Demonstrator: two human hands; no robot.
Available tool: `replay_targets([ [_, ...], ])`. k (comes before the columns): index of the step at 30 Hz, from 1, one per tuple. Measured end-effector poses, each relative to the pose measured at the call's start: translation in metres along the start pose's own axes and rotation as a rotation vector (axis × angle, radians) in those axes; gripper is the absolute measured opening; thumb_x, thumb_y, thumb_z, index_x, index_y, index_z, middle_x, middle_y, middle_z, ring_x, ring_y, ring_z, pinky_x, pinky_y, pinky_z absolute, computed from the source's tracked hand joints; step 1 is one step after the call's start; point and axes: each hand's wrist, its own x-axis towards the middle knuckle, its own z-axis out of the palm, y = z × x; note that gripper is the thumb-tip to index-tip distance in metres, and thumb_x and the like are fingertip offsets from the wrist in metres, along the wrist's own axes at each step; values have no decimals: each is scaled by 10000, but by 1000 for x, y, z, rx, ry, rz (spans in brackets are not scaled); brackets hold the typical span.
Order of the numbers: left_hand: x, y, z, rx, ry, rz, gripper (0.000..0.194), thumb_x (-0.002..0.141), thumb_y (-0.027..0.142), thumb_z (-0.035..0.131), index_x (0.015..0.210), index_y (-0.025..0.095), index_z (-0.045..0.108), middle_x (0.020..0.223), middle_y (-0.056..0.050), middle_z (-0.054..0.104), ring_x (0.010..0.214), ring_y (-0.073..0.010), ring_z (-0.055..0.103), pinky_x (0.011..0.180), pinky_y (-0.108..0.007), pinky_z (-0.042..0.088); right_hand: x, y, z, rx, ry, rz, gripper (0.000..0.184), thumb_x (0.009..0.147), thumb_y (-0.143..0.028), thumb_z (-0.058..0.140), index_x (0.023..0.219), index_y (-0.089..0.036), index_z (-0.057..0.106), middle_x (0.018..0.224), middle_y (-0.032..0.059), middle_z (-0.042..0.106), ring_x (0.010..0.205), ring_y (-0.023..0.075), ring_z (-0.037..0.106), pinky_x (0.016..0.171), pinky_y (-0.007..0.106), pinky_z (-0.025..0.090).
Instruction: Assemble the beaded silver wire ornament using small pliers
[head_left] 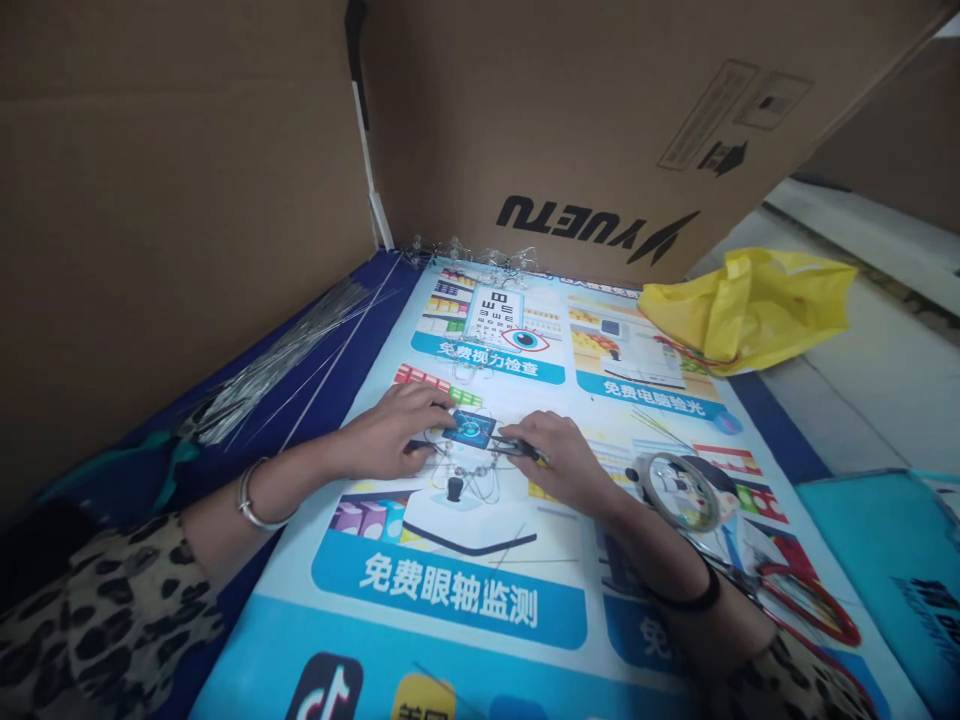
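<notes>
My left hand [397, 432] is closed, thumb and fingers pinching the left side of a piece of thin wire strung with clear beads [480, 470]. Its loops hang over the printed poster on the table. In my right hand [561, 462] is a small pair of pliers [517, 447], gripped with the jaws pointing left toward the wire. Whether the jaws touch the wire is too fine to make out. Other finished-looking beaded wire pieces [495, 262] lie at the poster's far edge, against the cardboard.
Cardboard walls [600, 130] stand behind and at left. A bundle of straight wires [277, 365] lies on the blue cloth. To the right are a yellow plastic bag [750, 310], a roll of clear tape [709, 510], red-handled scissors [844, 625] and a turquoise bag [870, 540].
</notes>
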Motion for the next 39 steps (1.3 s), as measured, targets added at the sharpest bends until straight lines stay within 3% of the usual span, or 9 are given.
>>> replay_targets([
  [12, 0, 4, -1, 81, 5, -66, 516, 640, 120, 509, 1152, 187, 521, 1244, -88, 463, 1179, -267, 375, 1000, -427, 287, -2, -2, -2, -18, -10, 18, 312, 803, -242, 535, 1111, -244, 585, 882, 41, 587, 852, 171, 503, 748, 305, 353],
  [23, -1, 0, 1, 76, 43, -20, 532, 675, 123, 512, 1204, 167, 472, 1206, -96, 489, 1138, -250, 410, 995, -415, 305, -3, 0, -3, -39, 0, -4, 308, 813, -293, 530, 1116, -256, 570, 881, 37, 578, 851, 179, 494, 705, 303, 315],
  [39, 0, 0, 1, 10, 75, -10, 500, 722, 159, 547, 1206, 184, 422, 1235, -84, 484, 1168, -244, 408, 1013, -417, 304, -4, 3, -1, 90, 147, -45, 250, 815, -273, 547, 1056, -222, 590, 880, 47, 617, 854, 178, 522, 768, 326, 382],
])
